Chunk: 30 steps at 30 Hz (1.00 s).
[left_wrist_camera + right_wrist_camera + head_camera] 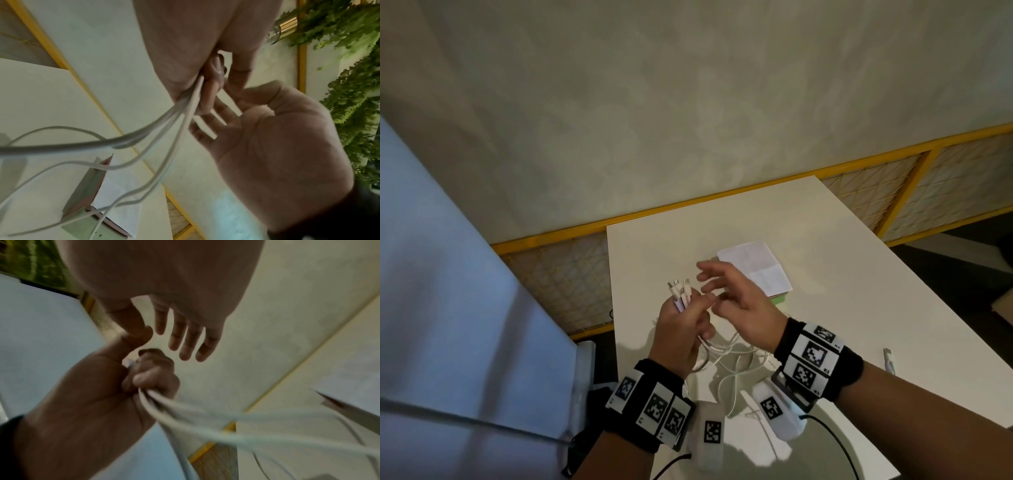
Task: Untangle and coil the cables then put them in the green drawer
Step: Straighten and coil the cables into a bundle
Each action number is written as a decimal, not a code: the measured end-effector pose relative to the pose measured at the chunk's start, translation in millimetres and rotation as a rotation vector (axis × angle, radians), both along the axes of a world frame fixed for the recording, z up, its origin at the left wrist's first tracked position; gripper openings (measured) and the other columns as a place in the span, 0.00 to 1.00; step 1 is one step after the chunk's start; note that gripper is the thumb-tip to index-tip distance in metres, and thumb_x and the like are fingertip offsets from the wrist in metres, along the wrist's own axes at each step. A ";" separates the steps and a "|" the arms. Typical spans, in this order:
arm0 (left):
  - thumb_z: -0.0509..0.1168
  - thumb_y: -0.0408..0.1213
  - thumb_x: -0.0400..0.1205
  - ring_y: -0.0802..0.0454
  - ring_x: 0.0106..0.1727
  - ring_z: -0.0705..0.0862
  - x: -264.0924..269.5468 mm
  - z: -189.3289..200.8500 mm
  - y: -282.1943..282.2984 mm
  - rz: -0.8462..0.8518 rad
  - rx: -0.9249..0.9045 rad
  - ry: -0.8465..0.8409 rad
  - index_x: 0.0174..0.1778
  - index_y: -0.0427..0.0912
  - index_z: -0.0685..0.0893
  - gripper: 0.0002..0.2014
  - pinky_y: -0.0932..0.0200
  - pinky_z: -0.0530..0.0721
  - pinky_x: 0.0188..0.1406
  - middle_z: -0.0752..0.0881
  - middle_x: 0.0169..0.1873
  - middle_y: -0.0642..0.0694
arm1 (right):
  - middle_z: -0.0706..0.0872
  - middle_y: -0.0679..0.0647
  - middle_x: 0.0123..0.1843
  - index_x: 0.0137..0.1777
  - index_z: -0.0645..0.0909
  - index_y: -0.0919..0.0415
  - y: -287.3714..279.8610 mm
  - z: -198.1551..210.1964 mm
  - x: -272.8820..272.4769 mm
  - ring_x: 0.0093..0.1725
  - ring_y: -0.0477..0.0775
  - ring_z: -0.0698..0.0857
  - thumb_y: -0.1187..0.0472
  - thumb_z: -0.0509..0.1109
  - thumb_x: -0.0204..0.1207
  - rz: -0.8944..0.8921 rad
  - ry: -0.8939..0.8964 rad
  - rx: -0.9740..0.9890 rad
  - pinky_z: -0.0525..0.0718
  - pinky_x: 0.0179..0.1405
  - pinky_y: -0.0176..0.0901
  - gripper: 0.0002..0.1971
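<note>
My left hand (688,310) is raised over the white table (825,274) and grips a bundle of white cables (681,294) in its fist, their connector ends sticking up above it. The rest of the cables (726,356) hangs down and lies in loose tangled loops on the table. My right hand (714,284) is open just to the right of the connectors, fingers spread, holding nothing. In the left wrist view the cables (185,113) run out of the curled left fingers (213,81). Behind my right hand a green drawer (779,300) shows as a thin edge.
A white paper sheet (753,267) lies on top of the drawer unit (86,191). One loose cable end (889,359) rests on the table at the right. A yellow-framed mesh fence (893,192) runs behind the table. A pale blue surface (448,308) stands at the left.
</note>
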<state>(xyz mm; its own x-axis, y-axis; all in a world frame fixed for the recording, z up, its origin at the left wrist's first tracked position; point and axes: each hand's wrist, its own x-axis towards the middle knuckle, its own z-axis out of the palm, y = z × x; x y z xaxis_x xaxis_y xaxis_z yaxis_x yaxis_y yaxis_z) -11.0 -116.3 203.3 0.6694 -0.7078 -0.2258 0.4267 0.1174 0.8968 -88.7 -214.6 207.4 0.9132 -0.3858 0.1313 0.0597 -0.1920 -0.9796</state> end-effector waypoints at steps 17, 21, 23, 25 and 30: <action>0.66 0.21 0.62 0.55 0.14 0.65 5.3 -11.2 3.6 -0.131 0.118 -0.093 0.21 0.44 0.77 0.12 0.64 0.65 0.19 0.67 0.13 0.48 | 0.90 0.53 0.58 0.61 0.85 0.56 -16.3 22.5 21.4 0.58 0.41 0.85 0.60 0.70 0.77 0.198 0.151 -0.409 0.80 0.62 0.33 0.13; 0.66 0.22 0.63 0.55 0.14 0.65 4.7 -13.6 5.1 -0.143 0.135 -0.101 0.18 0.46 0.77 0.14 0.64 0.64 0.19 0.67 0.11 0.50 | 0.90 0.54 0.57 0.60 0.85 0.58 -17.2 20.6 21.0 0.55 0.35 0.85 0.61 0.70 0.76 0.214 0.172 -0.377 0.78 0.57 0.23 0.13; 0.67 0.24 0.63 0.55 0.14 0.63 3.5 -13.2 4.2 -0.125 0.140 -0.093 0.18 0.45 0.76 0.13 0.64 0.62 0.18 0.66 0.11 0.50 | 0.90 0.54 0.58 0.62 0.84 0.58 -17.9 19.0 21.5 0.54 0.32 0.84 0.61 0.68 0.78 0.223 0.194 -0.327 0.77 0.57 0.23 0.13; 0.66 0.27 0.65 0.56 0.14 0.61 3.0 -9.0 3.0 -0.082 0.107 -0.037 0.19 0.45 0.76 0.11 0.65 0.60 0.16 0.64 0.12 0.51 | 0.87 0.55 0.63 0.67 0.79 0.58 -17.6 14.2 20.7 0.61 0.38 0.83 0.61 0.64 0.81 0.211 0.188 -0.152 0.78 0.65 0.32 0.16; 0.59 0.25 0.79 0.59 0.11 0.57 19.4 10.4 0.0 0.042 -0.106 0.147 0.18 0.45 0.65 0.23 0.71 0.60 0.13 0.59 0.11 0.53 | 0.83 0.56 0.61 0.69 0.70 0.48 -4.6 -12.3 12.7 0.61 0.54 0.83 0.54 0.73 0.70 0.392 0.284 0.155 0.79 0.65 0.56 0.28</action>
<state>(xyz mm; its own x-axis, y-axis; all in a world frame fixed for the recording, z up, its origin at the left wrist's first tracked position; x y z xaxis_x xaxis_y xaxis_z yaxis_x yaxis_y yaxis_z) 8.4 -116.3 213.8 0.6644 -0.7048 -0.2487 0.5448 0.2290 0.8067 -76.0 -219.2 195.1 0.9846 -0.0020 -0.1746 -0.1744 -0.0592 -0.9829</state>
